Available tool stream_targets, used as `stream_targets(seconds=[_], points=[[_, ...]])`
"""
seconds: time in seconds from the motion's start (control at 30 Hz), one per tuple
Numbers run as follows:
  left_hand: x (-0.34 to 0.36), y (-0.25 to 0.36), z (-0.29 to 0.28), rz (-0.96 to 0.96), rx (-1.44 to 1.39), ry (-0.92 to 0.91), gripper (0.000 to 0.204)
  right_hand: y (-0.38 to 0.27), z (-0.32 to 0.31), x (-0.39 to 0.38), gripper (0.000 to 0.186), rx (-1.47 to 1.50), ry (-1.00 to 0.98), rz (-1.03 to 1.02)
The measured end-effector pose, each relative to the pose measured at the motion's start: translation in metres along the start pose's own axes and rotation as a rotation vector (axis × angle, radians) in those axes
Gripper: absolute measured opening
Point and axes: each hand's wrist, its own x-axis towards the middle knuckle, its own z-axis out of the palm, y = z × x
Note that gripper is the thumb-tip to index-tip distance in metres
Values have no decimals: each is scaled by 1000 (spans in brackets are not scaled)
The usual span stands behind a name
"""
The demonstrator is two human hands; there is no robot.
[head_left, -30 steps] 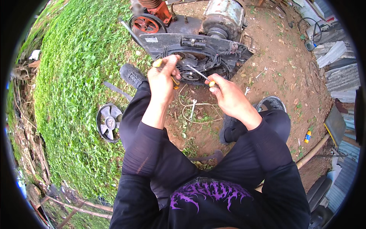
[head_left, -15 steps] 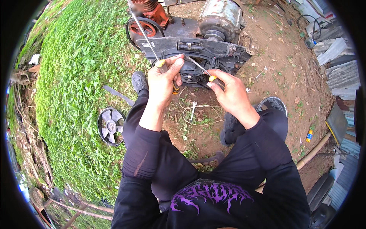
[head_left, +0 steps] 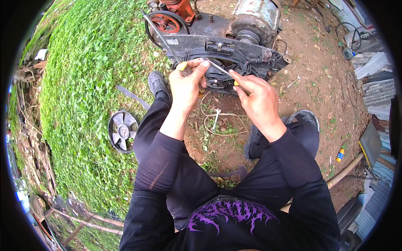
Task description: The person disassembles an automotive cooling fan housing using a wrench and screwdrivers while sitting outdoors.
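Observation:
My left hand (head_left: pixel 188 85) grips a long screwdriver (head_left: pixel 161 35) by its yellow-topped handle, its shaft pointing up and to the left. The thumb and index finger of that hand meet at the tip of a second screwdriver (head_left: pixel 219 67); whether they pinch anything small there I cannot make out. This second screwdriver, with a yellow-and-dark handle, is in my right hand (head_left: pixel 260 100), the index finger stretched toward its shaft. Just beyond both hands lies a black plastic fan shroud (head_left: pixel 255 53), with its dark round motor part (head_left: pixel 217 83) partly hidden behind my fingers.
Behind the shroud stand an orange compressor with a red wheel (head_left: pixel 166 23) and a worn grey electric motor (head_left: pixel 254 23). A loose fan (head_left: pixel 122 131) rests on grass at the left. One wrench (head_left: pixel 216 120) lies beside a thin cord, another (head_left: pixel 294 81) on dirt. Metal sheets line the right.
The view has shifted, so the shroud and machine sit slightly farther right and lower. My right fingers have moved up the second screwdriver toward its shaft. Both hands keep their tools.

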Motion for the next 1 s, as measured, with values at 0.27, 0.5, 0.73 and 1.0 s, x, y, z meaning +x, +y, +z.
stream_targets(seconds=[0.27, 0.5, 0.73, 1.0], points=[[0, 5, -4, 51, -63, 24, 16, -1, 5, 1, 36, -121, 100, -117], [2, 4, -6, 24, -77, 24, 14, -3, 4, 1, 35, -64, 62, -115], [5, 10, -7, -188, -264, 86, 19, 1, 5, -2, 36, 257, -119, 179], [8, 7, -11, -159, 22, 137, 31, 36, -4, 3, 36, 642, -167, 556]])
